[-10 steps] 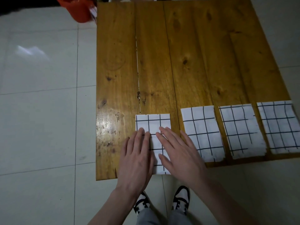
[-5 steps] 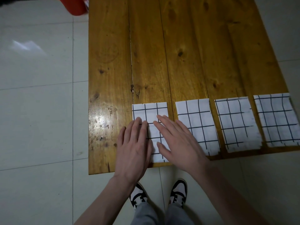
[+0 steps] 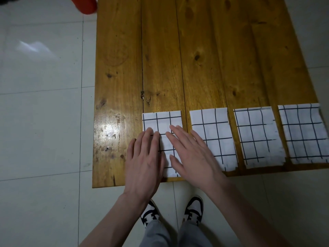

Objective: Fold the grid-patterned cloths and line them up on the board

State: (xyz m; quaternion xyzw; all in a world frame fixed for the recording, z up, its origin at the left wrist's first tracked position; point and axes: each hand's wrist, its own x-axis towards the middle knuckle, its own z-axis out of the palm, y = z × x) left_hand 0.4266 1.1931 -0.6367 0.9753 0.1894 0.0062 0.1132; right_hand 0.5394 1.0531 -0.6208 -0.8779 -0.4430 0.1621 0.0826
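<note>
Slid a little farther up the leftmost folded cloth (image 3: pixel 162 122): left hand (image 3: pixel 145 163) and right hand (image 3: pixel 192 155), fingers flat, released, pressing smooth white gridded fabric at near edge of glossy knotted plank surface (image 3: pixel 204 59); rightward, three more folded rectangles in line

It looks like a room in a home: shiny pale floor tiles (image 3: pixel 41 122) around a low brown wooden board (image 3: pixel 204 59).

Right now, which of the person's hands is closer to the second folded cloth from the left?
Right. The right hand lies flat with its outer edge over the second cloth; the left hand rests across the leftmost cloth, farther away.
</note>
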